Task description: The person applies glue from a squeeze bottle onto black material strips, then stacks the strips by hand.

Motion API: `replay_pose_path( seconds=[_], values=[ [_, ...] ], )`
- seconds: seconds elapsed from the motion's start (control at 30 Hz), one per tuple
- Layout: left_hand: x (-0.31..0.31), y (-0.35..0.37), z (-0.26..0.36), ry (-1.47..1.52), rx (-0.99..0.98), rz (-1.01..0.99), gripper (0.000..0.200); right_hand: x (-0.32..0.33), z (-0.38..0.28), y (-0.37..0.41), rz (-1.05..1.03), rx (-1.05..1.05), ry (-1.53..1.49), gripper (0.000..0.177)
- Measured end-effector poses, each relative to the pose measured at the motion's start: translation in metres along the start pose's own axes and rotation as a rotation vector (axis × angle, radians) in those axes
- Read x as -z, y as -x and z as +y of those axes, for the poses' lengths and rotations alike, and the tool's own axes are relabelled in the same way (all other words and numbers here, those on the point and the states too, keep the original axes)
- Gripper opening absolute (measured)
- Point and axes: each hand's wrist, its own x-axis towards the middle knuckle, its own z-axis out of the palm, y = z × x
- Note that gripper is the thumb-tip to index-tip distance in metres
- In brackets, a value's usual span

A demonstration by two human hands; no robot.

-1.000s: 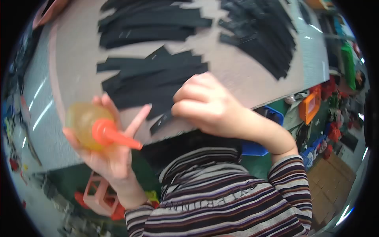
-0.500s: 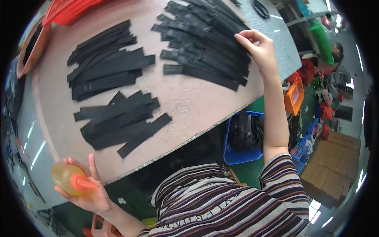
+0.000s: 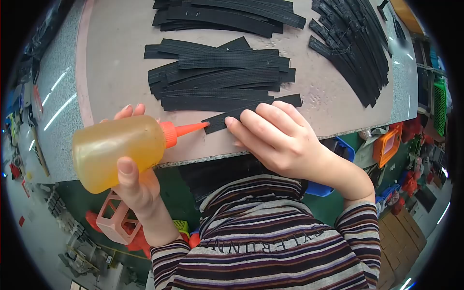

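Observation:
My left hand (image 3: 137, 169) is wrapped round a squeeze bottle (image 3: 118, 150) of yellowish liquid, held on its side. Its red nozzle (image 3: 191, 129) points right, with the tip at the left end of a single black strip (image 3: 216, 123). My right hand (image 3: 275, 133) is closed on that strip near the table's front edge, fingertips pressing on it. Just behind lies a pile of loose black strips (image 3: 222, 77). Another pile (image 3: 222, 19) is farther back. At the back right, black strips (image 3: 355, 48) are fanned out, with shiny patches at their left ends.
The pinkish table top (image 3: 116, 63) ends in a rough front edge close to my body. A blue bin (image 3: 320, 189) is below it, partly hidden by my right arm. An orange basket (image 3: 387, 145) stands at the right, and a pink plastic stool (image 3: 116, 220) is at lower left.
My right hand has come from the fanned strips to the single strip at the front. The bottle has moved right and been levelled, nozzle at the strip. The view has shifted.

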Motion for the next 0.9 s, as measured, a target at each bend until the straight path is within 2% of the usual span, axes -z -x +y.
replay_pose_path(
  seconds=[0.1,0.43,0.5,0.53,0.57,0.63,0.7,0.83,0.9],
  values=[
    [-0.005,-0.005,-0.001,-0.013,0.003,-0.004,0.072,-0.002,-0.001,0.001,0.005,-0.027,0.015,0.037],
    [0.010,-0.005,0.002,0.047,0.081,-0.047,0.071,0.001,0.005,-0.002,-0.021,-0.006,-0.087,0.032],
    [0.038,-0.001,0.004,0.306,0.071,0.038,0.075,0.006,0.008,-0.002,-0.033,-0.037,-0.140,0.033],
    [0.057,-0.005,0.010,0.545,0.074,-0.032,0.077,0.010,0.015,-0.001,-0.016,-0.047,-0.228,0.034],
    [0.075,-0.011,0.016,0.794,0.083,-0.105,0.079,0.012,0.016,0.002,0.000,-0.153,-0.359,0.035],
    [0.090,-0.021,0.023,0.782,-0.022,-0.073,0.079,0.028,0.020,-0.007,-0.031,-0.309,-0.312,0.028],
    [0.077,-0.033,0.028,0.690,-0.044,0.079,0.079,0.027,0.025,-0.008,-0.108,-0.371,-0.303,0.022],
    [0.067,-0.037,0.023,0.750,0.029,-0.070,0.074,0.035,0.033,0.003,-0.047,-0.316,-0.379,0.014],
    [0.073,-0.035,0.017,0.774,0.061,-0.051,0.074,0.048,0.048,0.024,0.111,-0.444,-0.487,0.011]
  ],
)
